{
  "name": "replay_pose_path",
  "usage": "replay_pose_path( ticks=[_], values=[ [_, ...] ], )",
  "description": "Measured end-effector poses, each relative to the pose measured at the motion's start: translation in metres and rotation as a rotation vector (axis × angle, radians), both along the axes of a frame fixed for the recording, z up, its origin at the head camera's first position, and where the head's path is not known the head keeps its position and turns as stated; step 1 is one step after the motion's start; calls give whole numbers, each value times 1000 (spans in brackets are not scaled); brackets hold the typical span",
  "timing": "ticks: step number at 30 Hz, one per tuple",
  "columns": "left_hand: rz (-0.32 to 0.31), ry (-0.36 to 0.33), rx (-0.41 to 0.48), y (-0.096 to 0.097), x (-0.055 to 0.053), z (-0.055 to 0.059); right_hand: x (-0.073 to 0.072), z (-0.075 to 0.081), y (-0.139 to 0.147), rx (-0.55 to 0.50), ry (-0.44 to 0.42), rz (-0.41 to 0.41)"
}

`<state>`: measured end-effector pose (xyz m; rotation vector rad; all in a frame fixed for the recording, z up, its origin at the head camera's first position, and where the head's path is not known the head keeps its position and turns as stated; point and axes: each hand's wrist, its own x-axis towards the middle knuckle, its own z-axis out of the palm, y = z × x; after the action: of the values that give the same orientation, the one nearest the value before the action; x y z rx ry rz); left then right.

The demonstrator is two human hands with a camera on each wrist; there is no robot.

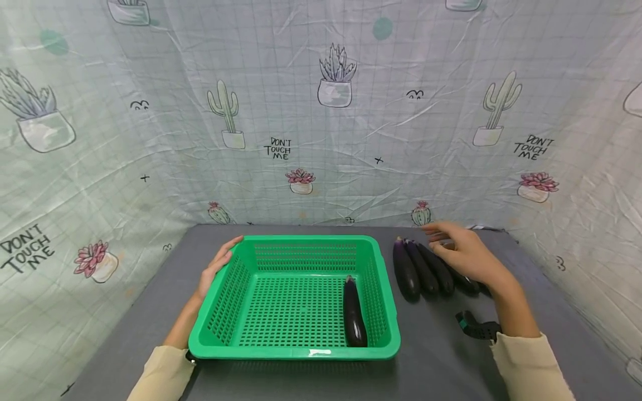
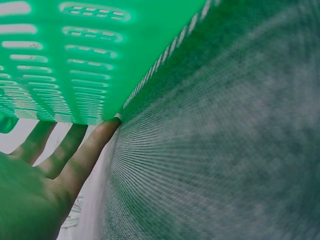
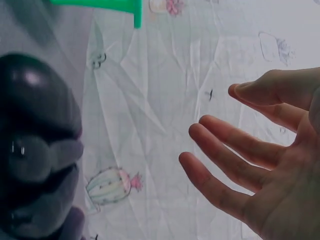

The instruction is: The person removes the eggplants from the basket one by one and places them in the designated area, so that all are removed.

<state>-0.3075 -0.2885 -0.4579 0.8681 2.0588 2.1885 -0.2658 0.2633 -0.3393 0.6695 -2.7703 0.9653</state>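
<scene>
My left hand (image 1: 213,271) rests along the left side of a green plastic basket (image 1: 296,352), its fingers stretched out against the outer wall, as the left wrist view also shows. Inside the basket, near its right wall, lies one dark eggplant (image 1: 355,320). Several more eggplants (image 1: 406,273) lie side by side on the table to the basket's right. Above them hovers my right hand (image 1: 466,253), fingers loosely bent and apart. The right wrist view shows nothing between those fingers, with the eggplants (image 3: 37,100) lying off to the left.
A grey cloth covers the table (image 1: 431,356). Behind it and at both sides hangs a pale curtain (image 1: 311,133) printed with potted cacti. A dark strap (image 1: 478,328) with a green end sticks out at my right wrist.
</scene>
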Motion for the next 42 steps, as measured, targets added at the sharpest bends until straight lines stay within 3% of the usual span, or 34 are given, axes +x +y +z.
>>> replay_pose_path(
  ticks=[6,15,20,29,38,42],
  values=[
    [-50,-47,59,0,-1,1,2,1,-19,-35,12,40],
    [-3,-36,8,-1,0,-2,8,4,-51,-79,28,137],
    [-29,-28,29,-2,0,0,8,9,-69,-76,43,199],
    [-45,-32,41,-2,1,-1,5,20,-100,-63,-14,280],
    [-17,-12,17,-1,1,-1,0,30,-131,2,-126,301],
    [-32,-25,33,0,0,0,-5,31,-143,51,-148,293]
  ],
)
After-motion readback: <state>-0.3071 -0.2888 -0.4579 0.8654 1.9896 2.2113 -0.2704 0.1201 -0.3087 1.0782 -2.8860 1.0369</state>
